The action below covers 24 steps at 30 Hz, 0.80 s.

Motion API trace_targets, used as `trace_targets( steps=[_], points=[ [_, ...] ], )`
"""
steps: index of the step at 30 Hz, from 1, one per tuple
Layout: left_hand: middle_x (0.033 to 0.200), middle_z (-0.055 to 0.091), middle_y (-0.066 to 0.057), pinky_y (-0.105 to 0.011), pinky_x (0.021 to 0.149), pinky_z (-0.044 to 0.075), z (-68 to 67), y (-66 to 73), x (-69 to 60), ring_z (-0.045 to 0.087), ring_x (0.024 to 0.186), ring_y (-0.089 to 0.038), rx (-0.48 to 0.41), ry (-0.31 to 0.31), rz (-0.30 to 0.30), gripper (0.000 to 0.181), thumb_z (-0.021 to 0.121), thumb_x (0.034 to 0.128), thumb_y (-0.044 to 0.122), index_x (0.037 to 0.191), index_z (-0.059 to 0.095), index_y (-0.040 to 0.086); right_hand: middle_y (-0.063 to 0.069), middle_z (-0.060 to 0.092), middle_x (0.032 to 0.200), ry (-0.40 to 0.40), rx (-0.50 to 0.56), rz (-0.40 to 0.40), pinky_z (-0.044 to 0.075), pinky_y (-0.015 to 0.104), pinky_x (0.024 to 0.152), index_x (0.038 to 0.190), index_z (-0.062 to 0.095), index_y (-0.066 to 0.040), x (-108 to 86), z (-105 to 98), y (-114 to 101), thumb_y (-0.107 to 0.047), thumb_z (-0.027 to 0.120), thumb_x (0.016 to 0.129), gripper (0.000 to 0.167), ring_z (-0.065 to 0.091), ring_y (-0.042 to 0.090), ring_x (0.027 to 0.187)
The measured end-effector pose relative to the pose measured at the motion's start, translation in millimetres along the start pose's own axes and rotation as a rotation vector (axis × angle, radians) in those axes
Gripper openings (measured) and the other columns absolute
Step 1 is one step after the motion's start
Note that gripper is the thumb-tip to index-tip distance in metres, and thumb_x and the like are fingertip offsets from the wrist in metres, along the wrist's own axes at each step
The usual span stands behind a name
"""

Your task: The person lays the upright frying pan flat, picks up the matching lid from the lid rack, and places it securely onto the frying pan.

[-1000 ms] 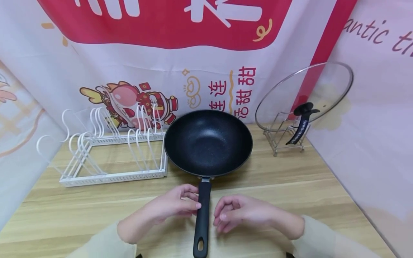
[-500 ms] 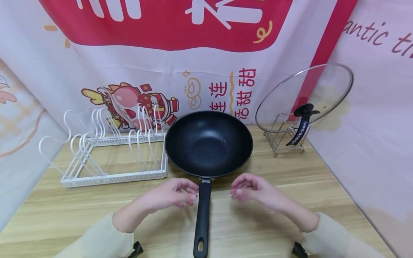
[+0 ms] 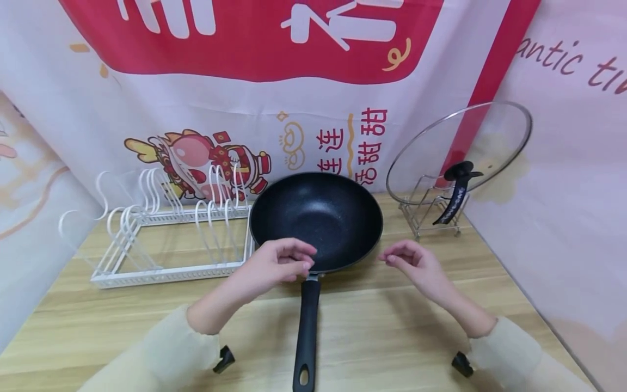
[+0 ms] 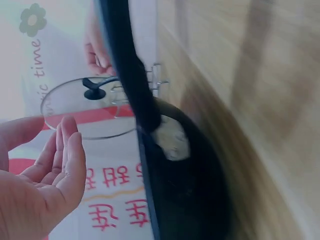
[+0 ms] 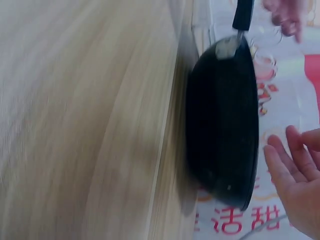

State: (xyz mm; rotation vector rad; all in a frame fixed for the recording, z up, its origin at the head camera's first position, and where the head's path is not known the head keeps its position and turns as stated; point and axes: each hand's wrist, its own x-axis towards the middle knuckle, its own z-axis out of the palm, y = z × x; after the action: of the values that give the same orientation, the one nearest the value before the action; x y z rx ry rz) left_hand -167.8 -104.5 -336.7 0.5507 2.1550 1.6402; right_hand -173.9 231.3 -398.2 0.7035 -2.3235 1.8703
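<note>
A black wok (image 3: 318, 218) with a long black handle (image 3: 307, 332) stands on the wooden table, its handle toward me. In the head view my left hand (image 3: 274, 264) hovers over the wok's near rim, by the handle joint, with fingers loosely bent and nothing held. The left wrist view shows the same hand (image 4: 45, 175) with a gap between thumb and fingers. My right hand (image 3: 416, 267) is in the air just right of the wok's rim, fingers relaxed. In the right wrist view that hand (image 5: 300, 175) is beside the wok (image 5: 222, 125) and holds nothing.
To the left stands a white rack (image 3: 171, 276) with curved wire dividers, close to the wok. A glass lid (image 3: 490, 141) with a black knob leans in a small metal stand (image 3: 431, 226) at the back right. Printed cloth walls (image 3: 235, 92) enclose the table (image 3: 392, 337).
Both hands have moved forward from beside the handle. The left hand is now over the wok's near rim; the right hand has shifted right and forward. The wok stays in place.
</note>
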Motion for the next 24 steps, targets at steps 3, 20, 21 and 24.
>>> trace_targets(
  steps=[3, 20, 21, 24],
  points=[
    [0.106, 0.071, -0.009, -0.04, 0.086, 0.059, 7.8, 11.1, 10.6, 0.069, 0.094, -0.019, 0.02, 0.019, 0.035, 0.029, 0.067, 0.099, 0.011, 0.125, 0.066, -0.001, -0.002, 0.074, 0.099, 0.086, 0.022, -0.034, 0.056, 0.02, 0.084, 0.106, 0.056, 0.021, 2.3, -10, 8, 0.016, 0.055, 0.097, 0.011, 0.07, 0.006, 0.093],
    [0.11, 0.07, -0.011, -0.038, 0.088, 0.058, 39.9, 40.9, 91.1, 0.069, 0.099, -0.021, -0.04, 0.116, 0.137, 0.025, 0.066, 0.1013, 0.009, 0.126, 0.066, 0.001, 0.002, 0.076, 0.093, 0.447, 0.126, -0.124, 0.057, 0.019, 0.081, 0.106, 0.049, 0.029, 7.4, -70, 39, 0.021, 0.051, 0.095, 0.013, 0.072, 0.009, 0.087],
    [0.109, 0.07, -0.01, -0.036, 0.087, 0.058, 40.8, 42.6, 96.0, 0.069, 0.098, -0.021, -0.02, 0.118, 0.149, 0.025, 0.066, 0.101, 0.008, 0.125, 0.066, 0.001, 0.002, 0.076, 0.093, 0.452, 0.122, -0.114, 0.057, 0.019, 0.081, 0.106, 0.052, 0.026, 7.1, -74, 40, 0.02, 0.052, 0.096, 0.011, 0.072, 0.009, 0.087],
    [0.105, 0.071, -0.009, -0.031, 0.084, 0.058, 43.1, 48.0, 110.3, 0.069, 0.094, -0.019, 0.056, 0.126, 0.195, 0.022, 0.067, 0.0999, 0.007, 0.121, 0.068, 0.001, -0.001, 0.076, 0.093, 0.478, 0.056, -0.058, 0.056, 0.017, 0.082, 0.108, 0.055, 0.023, 6.0, -86, 47, 0.016, 0.054, 0.097, 0.012, 0.071, 0.007, 0.088]
  ],
)
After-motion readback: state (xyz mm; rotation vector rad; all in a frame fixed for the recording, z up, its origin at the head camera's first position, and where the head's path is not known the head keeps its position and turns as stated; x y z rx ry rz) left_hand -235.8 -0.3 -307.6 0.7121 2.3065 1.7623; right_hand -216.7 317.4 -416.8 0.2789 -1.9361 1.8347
